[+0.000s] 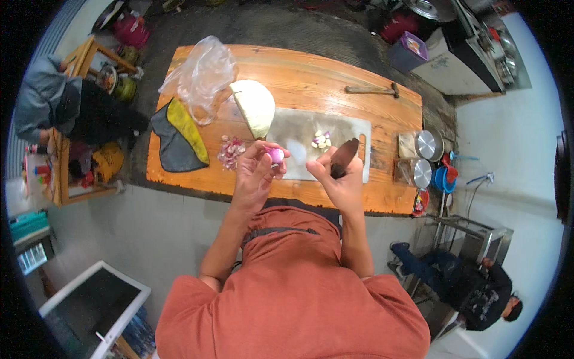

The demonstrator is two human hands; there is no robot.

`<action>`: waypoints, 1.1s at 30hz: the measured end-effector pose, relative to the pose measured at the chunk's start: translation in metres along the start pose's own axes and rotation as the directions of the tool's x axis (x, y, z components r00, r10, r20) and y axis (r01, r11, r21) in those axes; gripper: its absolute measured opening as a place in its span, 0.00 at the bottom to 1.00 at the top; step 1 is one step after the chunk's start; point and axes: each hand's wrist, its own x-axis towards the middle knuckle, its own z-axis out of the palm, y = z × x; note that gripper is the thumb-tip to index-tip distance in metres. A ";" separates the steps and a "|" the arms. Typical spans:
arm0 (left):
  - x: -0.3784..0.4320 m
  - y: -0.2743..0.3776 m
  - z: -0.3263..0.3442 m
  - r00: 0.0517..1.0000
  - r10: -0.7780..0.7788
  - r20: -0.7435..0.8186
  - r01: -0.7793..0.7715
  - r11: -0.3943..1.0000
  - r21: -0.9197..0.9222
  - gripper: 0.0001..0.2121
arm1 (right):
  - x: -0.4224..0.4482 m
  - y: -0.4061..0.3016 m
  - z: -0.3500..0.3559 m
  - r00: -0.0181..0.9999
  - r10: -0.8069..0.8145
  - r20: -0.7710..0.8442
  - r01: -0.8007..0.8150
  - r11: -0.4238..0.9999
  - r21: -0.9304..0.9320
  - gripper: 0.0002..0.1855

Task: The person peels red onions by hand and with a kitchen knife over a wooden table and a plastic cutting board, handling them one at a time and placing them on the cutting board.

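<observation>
Between the fingertips of my left hand [254,172] is a shallot [276,155] with a shiny purple-and-white surface. My right hand [336,172] grips a knife [345,156] with a dark, broad blade that points up and to the right; its handle is hidden in the palm. Both hands hover over the near part of a worn whitish cutting board [296,123]. Peeled garlic cloves and shallot pieces [321,140] lie on the board, just beyond my right hand. Left of my left hand, a heap of papery shallot skins [230,151] rests on the wooden table [309,72].
A large cut piece of pale cabbage [256,105] touches the board's left end. Farther left are a clear plastic bag [204,72] and a grey-and-yellow cloth [181,137]. A hammer [372,90] lies at the far right. One person [58,101] stands left, another [466,282] is at right.
</observation>
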 end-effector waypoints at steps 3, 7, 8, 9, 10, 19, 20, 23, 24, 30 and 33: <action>0.001 0.000 0.024 0.997 -0.026 0.072 0.022 0.998 0.052 0.14 | -0.013 -0.032 -0.012 0.999 -0.038 -0.039 0.037 0.999 -0.025 0.12; -0.005 -0.003 0.049 0.996 -0.018 0.091 0.007 0.992 0.126 0.13 | -0.027 -0.051 -0.029 0.980 -0.200 -0.014 0.193 0.962 -0.195 0.18; -0.008 -0.005 0.051 0.997 -0.027 0.078 0.013 0.985 0.171 0.13 | -0.029 -0.058 -0.029 0.975 -0.222 -0.029 0.212 0.956 -0.202 0.18; -0.011 -0.007 0.054 0.997 -0.032 0.067 0.017 0.976 0.217 0.12 | -0.031 -0.062 -0.029 0.968 -0.247 -0.043 0.233 0.950 -0.209 0.19; -0.013 -0.009 0.056 0.998 -0.036 0.055 0.020 0.965 0.263 0.12 | -0.032 -0.060 -0.030 0.953 -0.299 -0.050 0.281 0.933 -0.224 0.19; -0.009 -0.032 0.070 0.960 -0.015 0.281 -0.088 0.933 0.349 0.10 | -0.059 -0.044 -0.064 0.941 -0.335 -0.044 0.311 0.910 -0.275 0.16; -0.008 -0.036 0.071 0.953 -0.023 0.302 -0.105 0.910 0.402 0.10 | -0.063 -0.046 -0.074 0.953 -0.303 -0.018 0.286 0.916 -0.283 0.18; -0.005 -0.052 0.082 0.937 -0.050 0.346 -0.133 0.863 0.487 0.10 | -0.070 -0.043 -0.096 0.974 -0.228 0.011 0.222 0.935 -0.277 0.17; -0.003 -0.056 0.089 0.931 -0.061 0.360 -0.140 0.852 0.505 0.10 | -0.073 -0.041 -0.103 0.978 -0.208 0.010 0.203 0.942 -0.269 0.16; -0.013 -0.091 0.158 0.965 -0.214 0.155 0.182 0.964 0.195 0.16 | -0.100 -0.032 -0.161 0.992 0.093 -0.088 -0.030 0.835 0.549 0.07; -0.013 -0.111 0.173 0.955 -0.253 0.155 0.243 0.967 0.080 0.14 | -0.106 -0.018 -0.188 0.981 0.036 -0.192 0.063 0.873 0.484 0.08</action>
